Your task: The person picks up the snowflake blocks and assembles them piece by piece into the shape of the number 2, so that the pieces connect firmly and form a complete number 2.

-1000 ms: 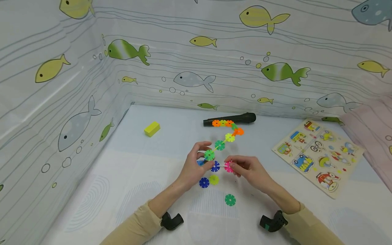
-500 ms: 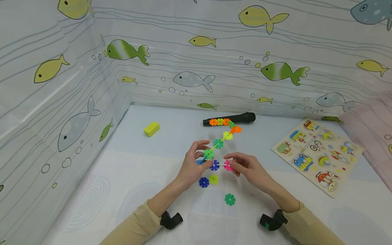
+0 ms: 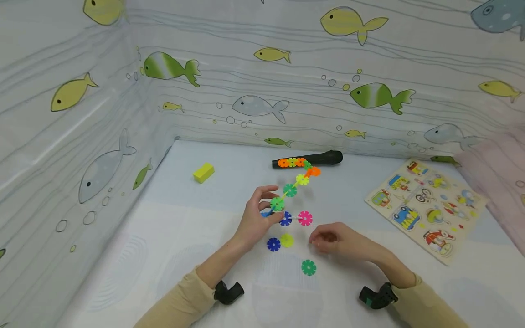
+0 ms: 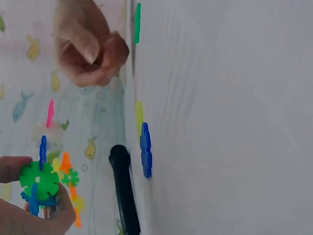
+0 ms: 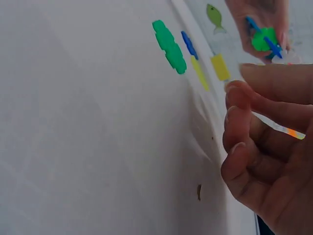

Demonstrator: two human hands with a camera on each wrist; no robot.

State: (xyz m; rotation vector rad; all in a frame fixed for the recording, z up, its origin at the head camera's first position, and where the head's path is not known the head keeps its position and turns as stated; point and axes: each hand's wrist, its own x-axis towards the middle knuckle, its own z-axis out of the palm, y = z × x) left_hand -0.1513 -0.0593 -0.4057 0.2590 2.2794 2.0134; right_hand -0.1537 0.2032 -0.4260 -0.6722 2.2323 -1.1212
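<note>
My left hand (image 3: pixel 252 224) pinches a chain of notched plastic discs (image 3: pixel 290 190) near its lower end. The chain runs up and away in green, yellow and orange, overlapping the microphone in the head view. A pink disc (image 3: pixel 305 218) ends the near side, joined through a clear disc to a dark blue disc (image 3: pixel 285 218) by my left thumb. My right hand (image 3: pixel 340 240) is over the table, fingers loosely curled, holding nothing. Nearest it lie a loose yellow disc (image 3: pixel 287 240) and a green disc (image 3: pixel 308 268); a loose blue disc (image 3: pixel 273 244) lies left of the yellow one.
A black microphone (image 3: pixel 330 157) lies at the back by the fish-print wall. The yellow block (image 3: pixel 203 173) sits back left. On the right lies a wooden picture puzzle board (image 3: pixel 426 207). Both wrists wear black camera mounts (image 3: pixel 229 292).
My right hand has let go of the pink disc and moved down and toward me. The chain, still in my left hand, has shifted slightly left and up in view.
</note>
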